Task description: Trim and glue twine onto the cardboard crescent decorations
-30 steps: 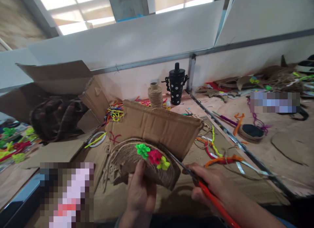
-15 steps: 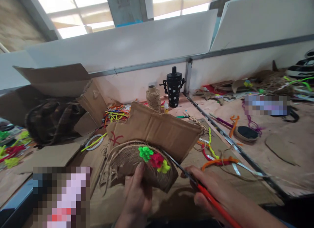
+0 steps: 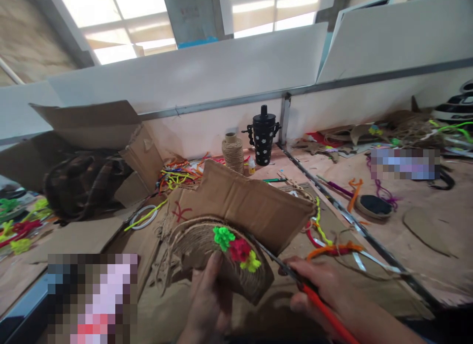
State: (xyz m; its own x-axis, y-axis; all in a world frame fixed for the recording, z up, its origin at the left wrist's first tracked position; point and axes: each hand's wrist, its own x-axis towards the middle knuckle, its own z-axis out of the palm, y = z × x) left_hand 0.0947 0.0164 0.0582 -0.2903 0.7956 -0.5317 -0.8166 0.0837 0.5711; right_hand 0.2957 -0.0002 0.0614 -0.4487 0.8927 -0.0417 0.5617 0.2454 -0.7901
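Note:
My left hand (image 3: pixel 212 294) grips a piece of cardboard (image 3: pixel 251 201) from below, thumb on its face. Twine (image 3: pixel 188 240) is wound in curved rows over the lower part of the cardboard. Green (image 3: pixel 223 238), red (image 3: pixel 239 249) and yellow (image 3: pixel 251 261) fuzzy flowers sit on the twine rows. In my right hand (image 3: pixel 318 285) are scissors (image 3: pixel 314 294) with red-orange handles. Their blades lie at the cardboard along the outer edge of the twine; the tips are hard to make out. A red mark shows on the cardboard's left side.
A twine spool (image 3: pixel 232 154) and a black cup (image 3: pixel 263 137) stand at the back. Pipe cleaners (image 3: pixel 181 174) are heaped left of them. An open cardboard box (image 3: pixel 142 156) holds a dark plaid bag (image 3: pixel 88 181). A metal strip (image 3: pixel 332 201) crosses the table on the right.
The view has tilted slightly, so everything appears a little lower and further right. The cardboard and scissors keep nearly the same position relative to each other.

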